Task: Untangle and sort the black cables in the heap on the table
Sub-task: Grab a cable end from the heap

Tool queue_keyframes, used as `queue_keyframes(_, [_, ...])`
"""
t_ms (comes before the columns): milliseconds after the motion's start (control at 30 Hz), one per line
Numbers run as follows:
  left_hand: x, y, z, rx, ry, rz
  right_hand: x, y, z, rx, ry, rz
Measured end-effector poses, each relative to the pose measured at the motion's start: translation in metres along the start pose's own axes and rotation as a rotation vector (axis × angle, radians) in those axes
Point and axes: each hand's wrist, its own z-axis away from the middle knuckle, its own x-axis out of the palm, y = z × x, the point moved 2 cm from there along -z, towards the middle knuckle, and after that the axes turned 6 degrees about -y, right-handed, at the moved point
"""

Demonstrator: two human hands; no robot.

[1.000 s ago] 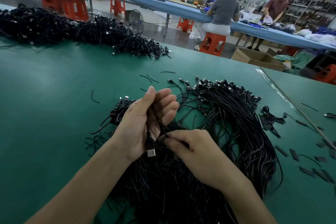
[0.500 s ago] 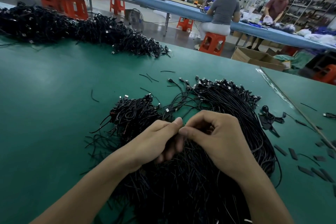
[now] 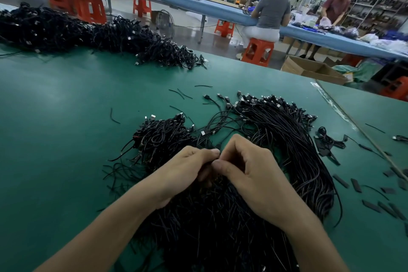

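A heap of thin black cables with USB plugs lies on the green table in front of me. A straighter, combed bundle curves along its right side, and a tangled clump sits at its left. My left hand and my right hand meet over the middle of the heap, fingertips together. Both have curled fingers that pinch cable strands between them. What lies inside the pinch is hidden by the fingers.
A long second pile of black cables runs along the table's far left. Short black strips and cut wire bits are scattered at the right and beyond the heap. Two people work at a blue table behind; orange stools stand around.
A second ago my left hand was raised palm-up holding a USB plug end. Both hands have since come down onto the heap and joined fingertips; since half a second ago they hardly moved.
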Motion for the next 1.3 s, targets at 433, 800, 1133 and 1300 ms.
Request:
queue_keyframes(433, [0.001, -0.014, -0.001, -0.139, 0.030, 0.184, 0.017, 0.008, -0.008, -0.061, 0.141, -0.075])
queue_keyframes(800, [-0.024, -0.026, -0.013, -0.011, 0.342, 0.334, 0.039, 0.058, -0.002, 0.391, -0.246, 0.405])
queue_keyframes(1133, [-0.019, -0.024, -0.013, 0.117, 0.322, 0.392, 0.021, 0.060, -0.006, 0.480, -0.302, 0.364])
queue_keyframes(1300, [-0.020, -0.025, -0.011, 0.082, 0.336, 0.436, 0.017, 0.059, -0.006, 0.443, -0.347, 0.263])
